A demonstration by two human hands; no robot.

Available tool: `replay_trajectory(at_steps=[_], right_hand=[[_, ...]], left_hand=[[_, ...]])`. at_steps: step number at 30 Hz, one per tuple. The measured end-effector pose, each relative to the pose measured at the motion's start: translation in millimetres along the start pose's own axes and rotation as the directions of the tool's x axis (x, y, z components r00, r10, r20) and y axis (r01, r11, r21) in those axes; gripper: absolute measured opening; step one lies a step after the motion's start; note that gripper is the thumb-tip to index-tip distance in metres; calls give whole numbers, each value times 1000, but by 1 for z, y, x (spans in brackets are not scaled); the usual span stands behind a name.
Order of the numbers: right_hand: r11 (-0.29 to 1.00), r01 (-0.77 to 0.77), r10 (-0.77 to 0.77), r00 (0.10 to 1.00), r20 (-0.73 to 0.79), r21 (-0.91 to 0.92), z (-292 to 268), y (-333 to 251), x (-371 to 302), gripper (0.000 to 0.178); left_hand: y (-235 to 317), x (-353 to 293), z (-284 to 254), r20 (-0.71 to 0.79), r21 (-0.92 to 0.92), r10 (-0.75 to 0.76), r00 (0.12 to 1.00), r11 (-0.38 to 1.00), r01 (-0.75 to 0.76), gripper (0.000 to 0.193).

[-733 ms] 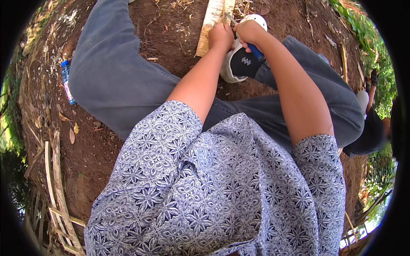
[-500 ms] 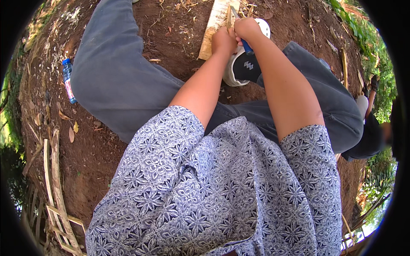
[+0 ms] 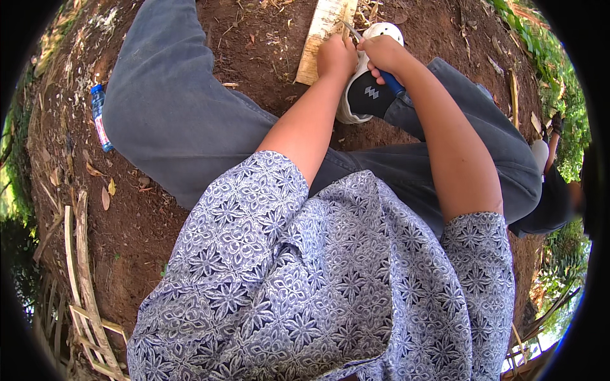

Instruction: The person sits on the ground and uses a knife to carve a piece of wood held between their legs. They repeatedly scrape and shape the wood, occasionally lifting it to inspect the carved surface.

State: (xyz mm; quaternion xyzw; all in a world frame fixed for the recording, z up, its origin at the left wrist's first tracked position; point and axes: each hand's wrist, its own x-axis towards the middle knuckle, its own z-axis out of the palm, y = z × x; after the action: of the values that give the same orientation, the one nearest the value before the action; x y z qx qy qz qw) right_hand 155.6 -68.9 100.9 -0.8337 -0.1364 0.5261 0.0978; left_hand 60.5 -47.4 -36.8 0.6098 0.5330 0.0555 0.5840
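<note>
Holds blue-handled knife [image 3: 392,82] clasped in right grip [image 3: 385,54], angled over wooden board [image 3: 321,38] on soil [image 3: 264,54]; shows left grip [image 3: 337,57] curled beside white shoe [image 3: 386,30]; cannot tell whether pinching anything there.

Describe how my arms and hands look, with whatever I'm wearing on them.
Your left sleeve and right sleeve are short and loose, with a dark blue and white floral print. Your left hand and right hand wear no gloves, and no watch or bracelet shows.
</note>
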Motion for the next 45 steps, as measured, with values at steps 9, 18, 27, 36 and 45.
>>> replay_trajectory(at_steps=[9, 18, 27, 36, 45], right_hand=[[999, -38, 38, 999, -29, 3, 2, 5, 0, 44], [996, -85, 85, 996, 11, 3, -1, 2, 5, 38], [995, -27, 37, 994, -106, 95, 7, -4, 42, 35], [992, -122, 123, 992, 12, -23, -18, -1, 10, 36], [999, 21, -18, 995, 101, -33, -21, 16, 4, 36]], left_hand=[[12, -6, 0, -76, 182, 23, 997, 983, -9, 36], [15, -5, -4, -64, 156, -45, 997, 986, 54, 34], [12, -5, -1, -67, 99, -9, 998, 995, 15, 35], [4, 4, -5, -3, 52, -54, 999, 997, 54, 34], [27, 8, -39, 237, 218, -149, 960, 971, 97, 40]])
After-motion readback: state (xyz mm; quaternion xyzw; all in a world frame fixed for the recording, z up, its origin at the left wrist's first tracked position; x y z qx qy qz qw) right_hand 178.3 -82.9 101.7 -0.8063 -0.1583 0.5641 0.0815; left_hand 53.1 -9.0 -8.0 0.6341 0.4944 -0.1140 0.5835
